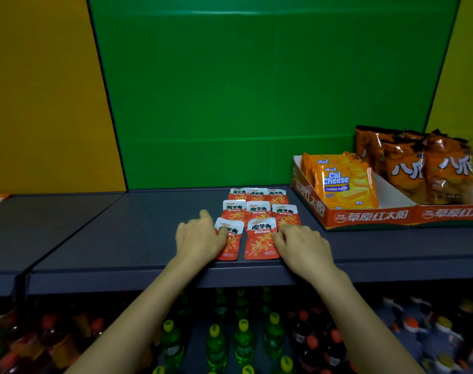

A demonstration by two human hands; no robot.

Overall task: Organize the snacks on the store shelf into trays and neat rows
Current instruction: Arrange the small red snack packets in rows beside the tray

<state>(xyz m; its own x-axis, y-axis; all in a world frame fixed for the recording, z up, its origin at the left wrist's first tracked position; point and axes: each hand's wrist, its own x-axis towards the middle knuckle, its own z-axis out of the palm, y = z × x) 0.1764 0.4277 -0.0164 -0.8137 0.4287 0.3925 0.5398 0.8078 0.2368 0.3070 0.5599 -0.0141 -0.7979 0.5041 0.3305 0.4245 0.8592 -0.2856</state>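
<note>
Currently your left hand (200,240) presses flat, ungrasping, on the front-left konjac sachet (230,242), tilted from its front-to-back neighbour (261,238), whose right edge your curled right hand (303,247) touches.

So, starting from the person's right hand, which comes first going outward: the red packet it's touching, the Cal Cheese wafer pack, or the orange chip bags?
1. Red packet: right against the right hand, at the front of the shelf.
2. Cal Cheese wafer pack: farther back and to the right, standing in the cardboard tray.
3. Orange chip bags: farthest, at the back right, behind the wafers.
</note>
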